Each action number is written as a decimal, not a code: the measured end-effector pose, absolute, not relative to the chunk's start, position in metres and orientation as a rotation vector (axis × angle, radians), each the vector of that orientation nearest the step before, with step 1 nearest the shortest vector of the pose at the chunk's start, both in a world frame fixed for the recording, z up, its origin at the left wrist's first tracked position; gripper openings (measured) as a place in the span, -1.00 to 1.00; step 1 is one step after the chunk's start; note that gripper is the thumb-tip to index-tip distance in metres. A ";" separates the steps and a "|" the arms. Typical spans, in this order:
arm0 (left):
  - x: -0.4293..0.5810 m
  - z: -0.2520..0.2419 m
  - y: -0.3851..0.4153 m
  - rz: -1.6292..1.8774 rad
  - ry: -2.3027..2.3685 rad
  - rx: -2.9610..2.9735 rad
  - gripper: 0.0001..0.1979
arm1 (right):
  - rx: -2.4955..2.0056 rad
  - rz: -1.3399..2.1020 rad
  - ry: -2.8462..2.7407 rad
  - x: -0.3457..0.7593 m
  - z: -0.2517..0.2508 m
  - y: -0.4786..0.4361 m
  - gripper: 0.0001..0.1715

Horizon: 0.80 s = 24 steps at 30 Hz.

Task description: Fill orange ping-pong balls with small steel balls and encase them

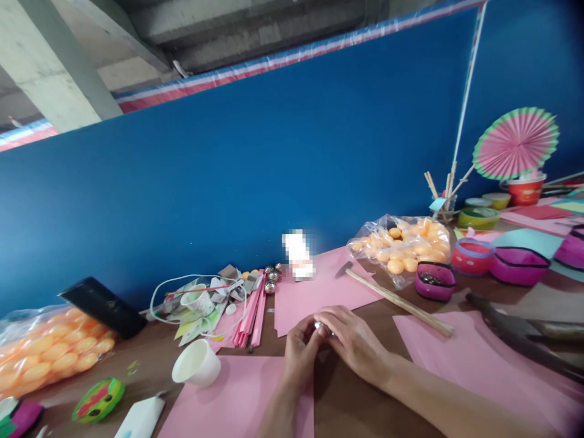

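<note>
a small shiny metal piece (319,326) is held between both hands over the brown table (349,404), gripped from about eight o'clock by the left hand (298,348) and from about three by the right hand (353,340). the fingers of both are curled closed on it, so neither hand can be called nearer. only a sliver is left uncovered, and its long axis cannot be told. with twelve o'clock set at the blue partition (274,164), metal balls (271,281) are seen near the hands, at ten to eleven. a hammer (392,294) is laid apart from the right hand, its head at one and its handle end at three. a white cup (196,365) is set at about eight.
</note>
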<state>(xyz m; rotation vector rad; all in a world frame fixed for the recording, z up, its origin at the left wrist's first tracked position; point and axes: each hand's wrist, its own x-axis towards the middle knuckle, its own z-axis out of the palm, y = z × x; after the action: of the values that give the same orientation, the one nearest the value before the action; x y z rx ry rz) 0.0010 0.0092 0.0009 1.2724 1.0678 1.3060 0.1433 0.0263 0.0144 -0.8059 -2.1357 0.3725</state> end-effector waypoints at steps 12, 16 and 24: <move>0.003 -0.004 0.011 1.343 1.098 1.283 -0.74 | -0.792 0.332 -2.210 0.145 0.014 0.027 -0.53; 0.002 -0.004 0.012 1.361 1.124 1.293 -0.73 | -0.800 0.349 -2.199 0.144 0.011 0.028 -0.54; 0.003 -0.003 0.010 1.321 1.028 1.162 -0.60 | -0.807 0.366 -2.099 0.145 0.009 0.026 -0.51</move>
<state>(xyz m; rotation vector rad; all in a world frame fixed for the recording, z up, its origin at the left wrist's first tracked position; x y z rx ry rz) 0.0026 0.0103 -0.0032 1.1617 1.0279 1.3207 0.1450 0.0257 0.0092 -0.8073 -2.0995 0.3661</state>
